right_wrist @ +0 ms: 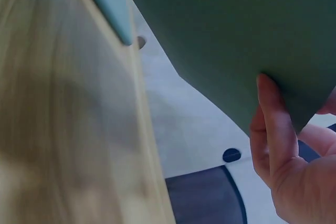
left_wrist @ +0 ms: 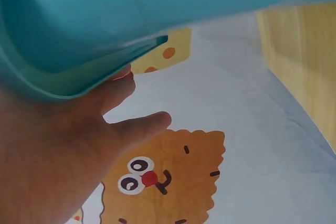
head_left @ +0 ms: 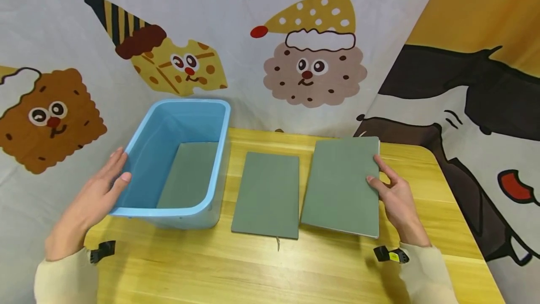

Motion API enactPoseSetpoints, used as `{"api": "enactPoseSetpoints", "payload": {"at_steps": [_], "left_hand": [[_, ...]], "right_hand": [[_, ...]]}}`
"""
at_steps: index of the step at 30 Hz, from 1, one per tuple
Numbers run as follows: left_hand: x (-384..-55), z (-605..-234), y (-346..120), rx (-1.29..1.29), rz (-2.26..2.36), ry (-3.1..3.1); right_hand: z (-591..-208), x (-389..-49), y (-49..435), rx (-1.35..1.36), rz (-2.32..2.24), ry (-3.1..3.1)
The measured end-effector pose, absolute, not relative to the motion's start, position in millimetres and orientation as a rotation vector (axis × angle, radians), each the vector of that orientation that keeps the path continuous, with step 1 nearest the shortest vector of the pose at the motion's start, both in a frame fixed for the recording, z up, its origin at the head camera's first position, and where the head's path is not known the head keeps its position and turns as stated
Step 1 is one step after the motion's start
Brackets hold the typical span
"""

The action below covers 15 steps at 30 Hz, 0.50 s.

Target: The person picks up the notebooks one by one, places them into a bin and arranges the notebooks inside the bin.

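My right hand (head_left: 398, 201) pinches a green notebook (head_left: 343, 184) by its right edge, thumb on the cover and fingers beneath. In the right wrist view the notebook (right_wrist: 236, 30) is raised off the table, and its cover fills the upper part. A smaller green notebook (head_left: 267, 196) with a ribbon at its lower edge lies flat just left of it. My left hand (head_left: 97, 191) rests at the left rim of a blue plastic bin (head_left: 223, 163), fingers straight and thumb spread apart. Inside the bin, another green cover (head_left: 191, 172) lies on the bottom.
The bin stands at the left of the wooden table (head_left: 253, 271). Behind the table hangs a cloth (head_left: 249, 36) with cartoon figures. The table's rounded right edge (head_left: 460, 210) lies beyond my right hand.
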<state>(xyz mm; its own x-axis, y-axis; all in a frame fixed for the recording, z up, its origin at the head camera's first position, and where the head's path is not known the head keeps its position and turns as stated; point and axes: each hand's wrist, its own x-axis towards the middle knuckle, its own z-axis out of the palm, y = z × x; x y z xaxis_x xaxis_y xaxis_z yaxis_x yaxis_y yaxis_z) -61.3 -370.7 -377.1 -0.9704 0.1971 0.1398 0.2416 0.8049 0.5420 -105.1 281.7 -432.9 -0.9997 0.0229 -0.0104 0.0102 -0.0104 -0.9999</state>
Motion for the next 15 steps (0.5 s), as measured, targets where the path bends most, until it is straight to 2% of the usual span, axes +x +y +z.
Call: {"api": "enactPoseSetpoints", "payload": {"at_steps": [15], "left_hand": [[-50,-381,-355,-0.250,-0.803,-2.887]], "right_hand": [[-394,-98,243,0.061,2.477,-1.815]]}}
